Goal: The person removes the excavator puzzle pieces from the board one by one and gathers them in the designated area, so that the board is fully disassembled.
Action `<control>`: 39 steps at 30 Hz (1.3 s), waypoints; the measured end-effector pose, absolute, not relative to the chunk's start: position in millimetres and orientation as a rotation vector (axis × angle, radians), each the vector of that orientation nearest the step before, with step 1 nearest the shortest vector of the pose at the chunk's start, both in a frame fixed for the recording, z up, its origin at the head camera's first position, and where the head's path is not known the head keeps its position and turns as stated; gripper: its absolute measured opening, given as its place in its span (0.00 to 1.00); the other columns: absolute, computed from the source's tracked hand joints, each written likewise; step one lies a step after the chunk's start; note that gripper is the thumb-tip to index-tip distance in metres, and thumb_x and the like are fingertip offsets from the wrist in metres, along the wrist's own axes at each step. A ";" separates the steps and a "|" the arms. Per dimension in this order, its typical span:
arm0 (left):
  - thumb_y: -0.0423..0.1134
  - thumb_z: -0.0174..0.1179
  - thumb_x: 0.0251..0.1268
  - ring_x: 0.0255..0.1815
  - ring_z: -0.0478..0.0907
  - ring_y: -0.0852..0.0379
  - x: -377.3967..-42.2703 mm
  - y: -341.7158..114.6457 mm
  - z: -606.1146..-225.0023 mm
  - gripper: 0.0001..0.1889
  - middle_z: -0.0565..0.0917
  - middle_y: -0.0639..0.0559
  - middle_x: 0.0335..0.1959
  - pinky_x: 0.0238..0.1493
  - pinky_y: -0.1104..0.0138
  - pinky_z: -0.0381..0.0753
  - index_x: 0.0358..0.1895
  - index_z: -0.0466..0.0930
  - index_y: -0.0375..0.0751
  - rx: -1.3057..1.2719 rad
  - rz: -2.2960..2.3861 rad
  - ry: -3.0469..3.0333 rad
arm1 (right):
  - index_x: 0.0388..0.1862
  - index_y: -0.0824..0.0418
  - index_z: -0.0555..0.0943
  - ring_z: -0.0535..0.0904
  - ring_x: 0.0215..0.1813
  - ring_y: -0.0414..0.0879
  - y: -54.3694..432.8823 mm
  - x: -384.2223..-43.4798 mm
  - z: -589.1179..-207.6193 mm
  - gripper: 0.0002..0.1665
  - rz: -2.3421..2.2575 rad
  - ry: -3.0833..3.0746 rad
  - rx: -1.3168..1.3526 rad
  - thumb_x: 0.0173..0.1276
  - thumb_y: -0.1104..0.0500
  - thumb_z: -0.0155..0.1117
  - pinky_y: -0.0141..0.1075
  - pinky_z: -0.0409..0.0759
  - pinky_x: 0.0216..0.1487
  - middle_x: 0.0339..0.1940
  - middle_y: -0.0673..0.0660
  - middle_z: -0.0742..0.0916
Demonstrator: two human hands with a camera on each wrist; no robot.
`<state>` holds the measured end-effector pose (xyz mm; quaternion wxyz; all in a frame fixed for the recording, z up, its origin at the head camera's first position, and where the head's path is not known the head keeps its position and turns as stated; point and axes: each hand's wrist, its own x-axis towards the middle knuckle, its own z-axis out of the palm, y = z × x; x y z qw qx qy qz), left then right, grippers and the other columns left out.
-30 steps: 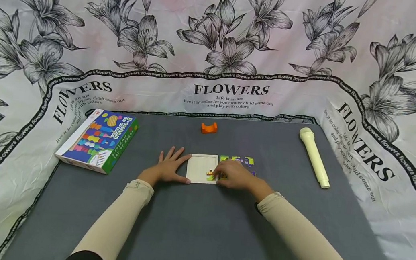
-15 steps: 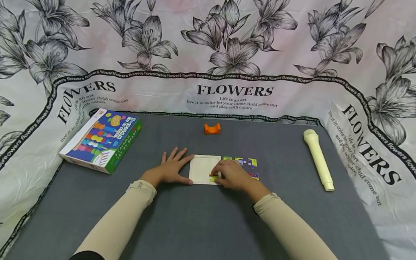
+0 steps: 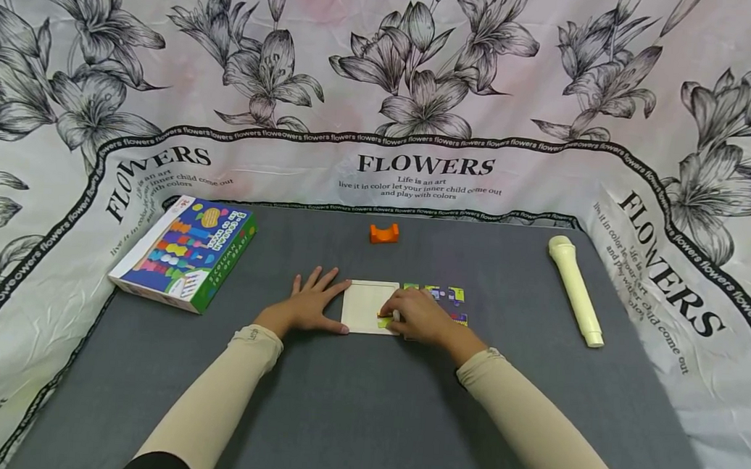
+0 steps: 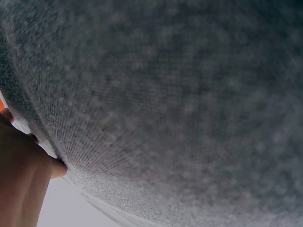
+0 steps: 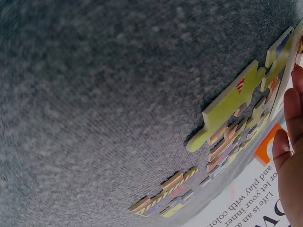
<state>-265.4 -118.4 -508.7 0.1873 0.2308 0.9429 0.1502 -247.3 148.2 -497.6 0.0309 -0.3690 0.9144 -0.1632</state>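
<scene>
A pale, square puzzle board (image 3: 366,299) lies flat in the middle of the table. My left hand (image 3: 307,306) has its fingers spread on the cloth, with the thumb and index fingertips at the board's left edge. A small yellow-green puzzle piece (image 3: 383,323) sits in the board's lower right corner. Curled over that corner, my right hand (image 3: 421,315) pinches the piece with thumb and fingers, hiding most of it. Loose puzzle pieces (image 5: 232,101) lie right of the board, partly under this hand in the head view. The left wrist view shows the left hand (image 4: 26,172) at its edge.
At the back left lies a blue and green game box (image 3: 185,250). An orange curved block (image 3: 384,234) rests behind the board. Toward the right is a long cream-coloured tube (image 3: 574,288). Flower-printed cloth (image 3: 418,186) rises behind the grey table (image 3: 349,421).
My right hand has shifted slightly left, over the corner piece, covering more of it. My left hand stays at the board's edge. The head view has moved a little.
</scene>
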 end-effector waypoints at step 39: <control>0.69 0.64 0.51 0.79 0.29 0.37 -262.8 -116.9 -505.1 0.53 0.41 0.46 0.80 0.69 0.34 0.29 0.78 0.49 0.57 0.652 0.436 2.646 | 0.42 0.52 0.87 0.78 0.43 0.47 256.0 -204.2 -489.2 0.11 -0.493 2.980 -0.990 0.59 0.57 0.73 0.46 0.68 0.43 0.38 0.48 0.85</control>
